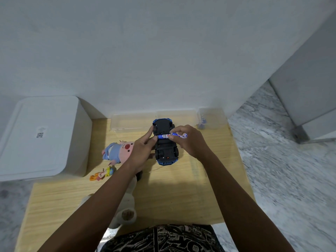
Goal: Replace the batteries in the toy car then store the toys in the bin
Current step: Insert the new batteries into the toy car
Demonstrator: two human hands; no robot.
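The car (165, 142) lies upside down on the tabletop (181, 188). Left hand (143, 150) fingers grip its side; right hand (187, 140) fingers pinch batteries (170, 136) over it.

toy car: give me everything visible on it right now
The toy car is blue-bodied, looks plastic, and lies upside down on the wooden table, black underside and wheels up. Its battery bay sits mid-chassis; a blue and white battery lies across it. The left hand holds the car's left side, fingertips at the battery's end. The right hand pinches a second battery at the bay's other side. Whether either battery is seated is unclear.
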